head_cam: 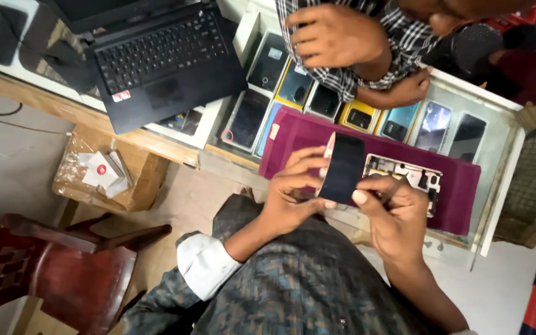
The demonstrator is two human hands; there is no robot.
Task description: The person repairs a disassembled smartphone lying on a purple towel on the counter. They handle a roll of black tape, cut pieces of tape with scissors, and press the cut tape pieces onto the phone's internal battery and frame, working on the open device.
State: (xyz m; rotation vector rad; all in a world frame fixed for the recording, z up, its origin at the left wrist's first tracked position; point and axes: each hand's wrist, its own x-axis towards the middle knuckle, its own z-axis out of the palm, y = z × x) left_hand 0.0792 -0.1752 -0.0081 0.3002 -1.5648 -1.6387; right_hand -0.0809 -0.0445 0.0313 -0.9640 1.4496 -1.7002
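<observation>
Glass display case [497,105] holds rows of phones [398,121].

You hold a black phone screen [342,169] over a maroon cloth [466,180], your trousers [305,285] mottled grey-blue, beside a black laptop [156,56], a dark red chair [75,279] and another person's black-and-white checked sleeve [404,37].
</observation>
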